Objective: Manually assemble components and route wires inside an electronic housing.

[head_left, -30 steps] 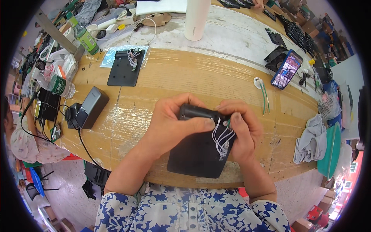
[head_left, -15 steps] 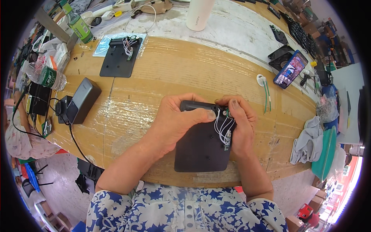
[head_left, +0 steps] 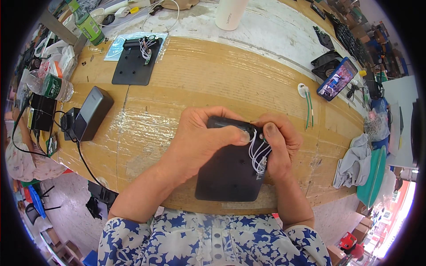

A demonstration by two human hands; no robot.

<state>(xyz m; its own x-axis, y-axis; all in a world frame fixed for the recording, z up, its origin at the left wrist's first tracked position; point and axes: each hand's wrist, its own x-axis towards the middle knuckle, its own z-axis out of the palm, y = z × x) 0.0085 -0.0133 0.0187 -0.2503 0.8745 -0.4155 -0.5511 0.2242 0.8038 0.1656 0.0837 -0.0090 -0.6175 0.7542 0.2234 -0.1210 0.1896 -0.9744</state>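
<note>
Bench: tan-topped
Black plate: over its near side, lower end swung slightly left since earlier
Left hand: pinches plate's top edge
Right hand: pinches corner beside white wires

1. Matt black plastic, by its look, for the held plate; fairly smooth.
2. Smooth white plastic, slightly shiny, around the thin wires.
3. Brown cardboard, apparently, for the table cover, under glossy and wrinkled clear tape.
4. White, worn and rather rough surface on the far board.
5. Glossy, glass-like front on the phone.
6. Dark grey plastic, with a soft shine, for the box.
7. Thin clear plastic, crinkled and shiny, for the lying bottle.
8. Soft grey cloth, full of wrinkles, for the bundle.
9. Smooth teal plastic for the basin.
10. Smooth, matt white finish on the cup.
</note>
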